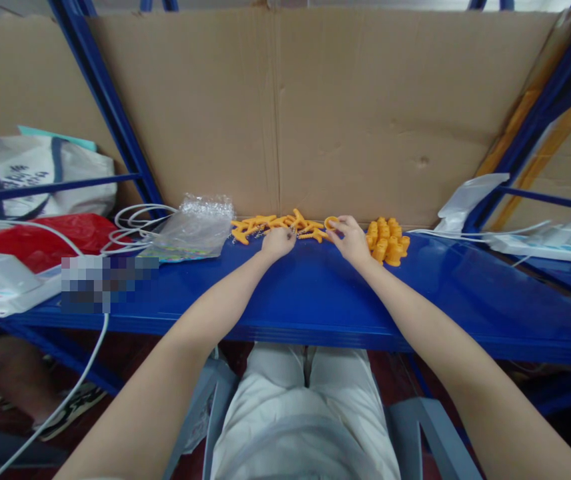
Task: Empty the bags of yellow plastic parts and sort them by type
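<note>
Orange plastic pieces (248, 227) with branching shapes lie in a loose row against the cardboard, scattered with small pale bits. In front of this row, my left hand (278, 244) is closed, its fingertips at the pieces; a small dark spot shows by them, but what they grip is unclear. A rounded orange plastic piece (331, 221) with a ring-like outline is pinched in the fingers of my right hand (352, 241). Just right of that hand, several chunky orange plastic parts (387, 241) stand grouped close together on the blue shelf (310, 293).
A tall cardboard sheet (340, 113) backs the shelf. To the left are a clear plastic bag (193, 230), coiled white cables (133, 227), a red bag (60, 237) and a white power strip (30, 293). Another power strip (548, 247) lies right. Blue posts (110, 107) flank the space.
</note>
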